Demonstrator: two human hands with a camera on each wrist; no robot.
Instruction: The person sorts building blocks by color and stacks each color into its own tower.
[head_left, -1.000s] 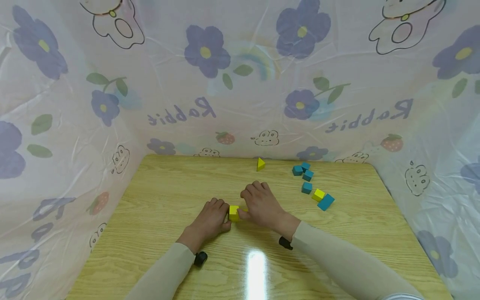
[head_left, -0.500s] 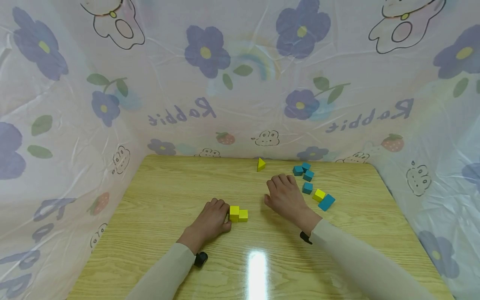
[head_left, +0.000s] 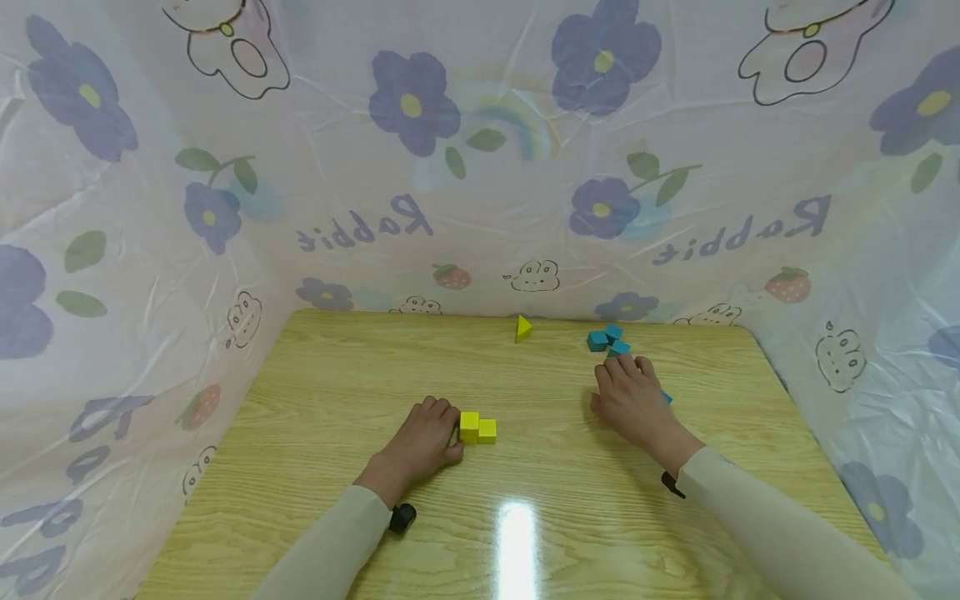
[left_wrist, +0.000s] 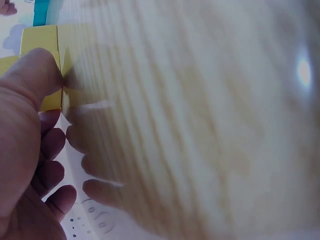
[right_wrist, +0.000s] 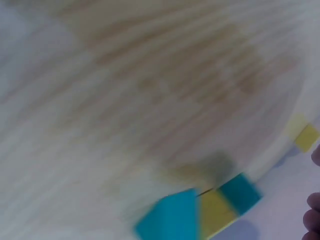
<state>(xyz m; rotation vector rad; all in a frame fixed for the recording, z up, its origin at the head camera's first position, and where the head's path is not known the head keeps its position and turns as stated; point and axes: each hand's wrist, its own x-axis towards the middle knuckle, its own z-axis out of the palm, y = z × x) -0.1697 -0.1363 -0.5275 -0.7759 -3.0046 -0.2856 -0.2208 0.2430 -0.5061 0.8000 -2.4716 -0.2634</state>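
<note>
My left hand (head_left: 417,442) grips the left side of a small group of yellow blocks. In the left wrist view the thumb (left_wrist: 37,75) lies across a yellow block (left_wrist: 51,103), partly hiding it. Right against it stands another yellow cube (left_wrist: 40,37), and a further yellow block (left_wrist: 7,63) shows higher up behind the thumb. My right hand (head_left: 636,404), fingers loosely bent, is over the loose blocks at the right. Under it the right wrist view shows a blue block (right_wrist: 172,220), a yellow cube (right_wrist: 215,215) and a blue cube (right_wrist: 240,194), apart from the visible fingertips.
A yellow triangular block (head_left: 522,330) stands near the table's back edge. Several blue cubes (head_left: 597,340) lie to its right, just beyond my right hand. Patterned cloth (head_left: 480,192) encloses the wooden table (head_left: 337,358) at the back and sides.
My right hand has let go of the lower yellow cube beside the left hand and moved right, over the loose blue and yellow blocks. The left hand has stayed in place.
</note>
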